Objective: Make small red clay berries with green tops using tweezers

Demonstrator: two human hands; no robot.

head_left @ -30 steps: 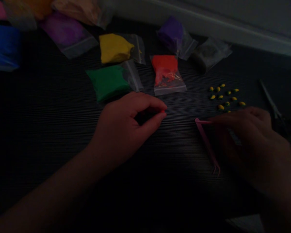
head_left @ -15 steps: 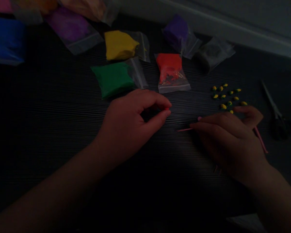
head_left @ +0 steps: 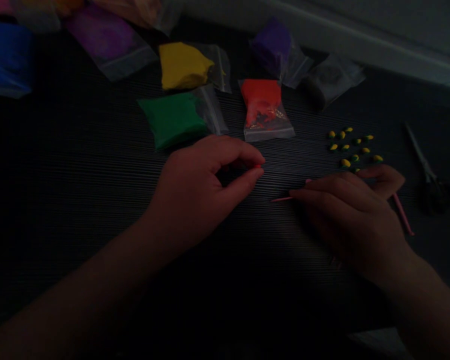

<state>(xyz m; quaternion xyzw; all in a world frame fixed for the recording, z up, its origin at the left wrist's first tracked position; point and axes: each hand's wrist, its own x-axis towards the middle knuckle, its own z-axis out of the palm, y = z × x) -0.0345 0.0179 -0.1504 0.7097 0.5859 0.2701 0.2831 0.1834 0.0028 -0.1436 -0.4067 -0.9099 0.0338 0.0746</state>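
Observation:
Between the thumb and forefinger of my left hand [head_left: 206, 182] is a small red piece of clay [head_left: 257, 166], mostly hidden by the fingertips. My right hand [head_left: 352, 212] is closed around a thin pink pointed tool [head_left: 282, 199], whose tip points left toward my left hand. A rounded pink bit shows above the right fingers. Just beyond the right hand lie several small yellow-and-green clay pieces [head_left: 345, 163]. A pink stick [head_left: 403, 215] sticks out on the right side of that hand; whether it belongs to the held tool is hidden.
Bags of green clay [head_left: 176, 120], yellow clay [head_left: 183, 65], red clay [head_left: 262, 97] and purple clay [head_left: 272, 47] lie across the back of the dark table. A blue bag [head_left: 7, 60] is at the left. Scissors [head_left: 423, 162] rest at the right. The scene is dim.
My right hand has shifted very slightly left with the pink tool. My left hand keeps its pinch on the red clay. The whole view has moved a little.

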